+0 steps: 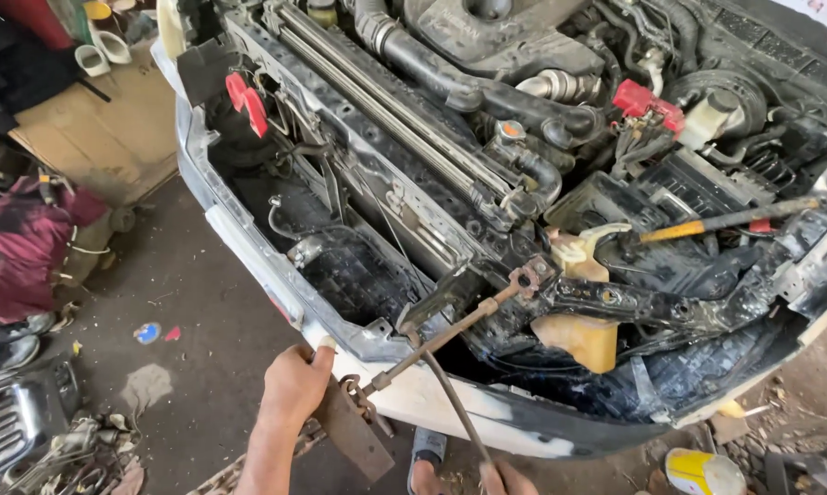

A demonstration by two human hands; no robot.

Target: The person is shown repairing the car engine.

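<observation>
over a dirty workshop floor [202,312], left hand [294,380] grips a rusty bracket [354,431], right hand [507,478] grips a rusty rod [454,403].

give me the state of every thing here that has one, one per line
left hand: closed on the rusty flat bar
right hand: closed on the thin rod, mostly cut off by the frame
long rusty rod: tilted, far end at the car's front frame
engine bay: open, grille off
yellowish tank: mounted, cap not visible
hammer: lying across the engine bay
</observation>
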